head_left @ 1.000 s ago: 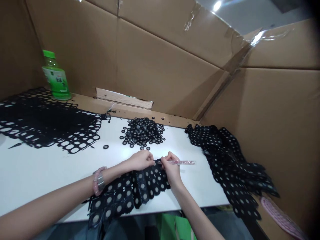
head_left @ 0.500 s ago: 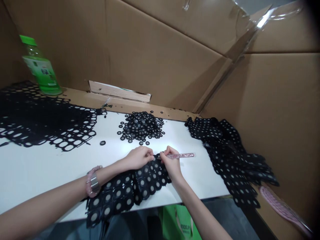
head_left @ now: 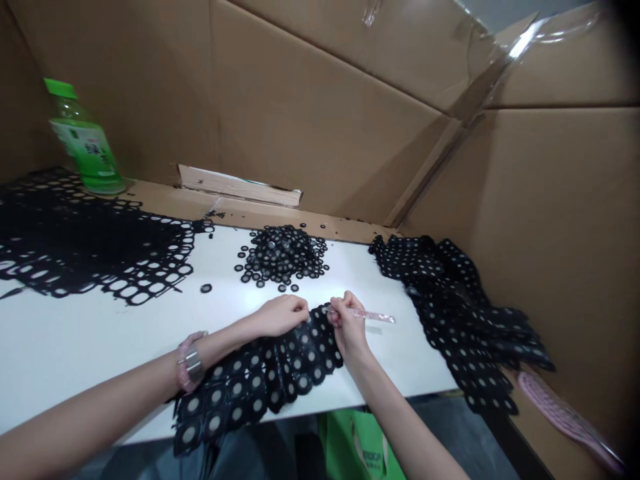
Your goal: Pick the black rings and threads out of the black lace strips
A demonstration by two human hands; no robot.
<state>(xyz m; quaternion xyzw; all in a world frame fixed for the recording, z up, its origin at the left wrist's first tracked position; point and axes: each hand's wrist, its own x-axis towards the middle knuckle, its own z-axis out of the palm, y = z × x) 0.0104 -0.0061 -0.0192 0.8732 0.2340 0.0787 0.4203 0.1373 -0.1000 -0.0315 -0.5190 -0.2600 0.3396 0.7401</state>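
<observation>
Fingers of the right hand (head_left: 353, 333) are closed around a slim pink tool (head_left: 376, 316); the left hand's (head_left: 279, 316) are pinched together at a dotted black sheet (head_left: 303, 363), spread on the white table (head_left: 400, 363) — likely light, floppy, tearable, best held by its border.

Beyond your grip, brown cardboard walls (head_left: 325, 113) rise behind the white tabletop (head_left: 200, 360), meeting in a corner up and to the right. Clear tape (head_left: 525, 40) glares along that seam. A cut cardboard flap (head_left: 240, 187) sits low on the wall, left of your grip. Below the table edge, you have a grey floor (head_left: 440, 427).
</observation>
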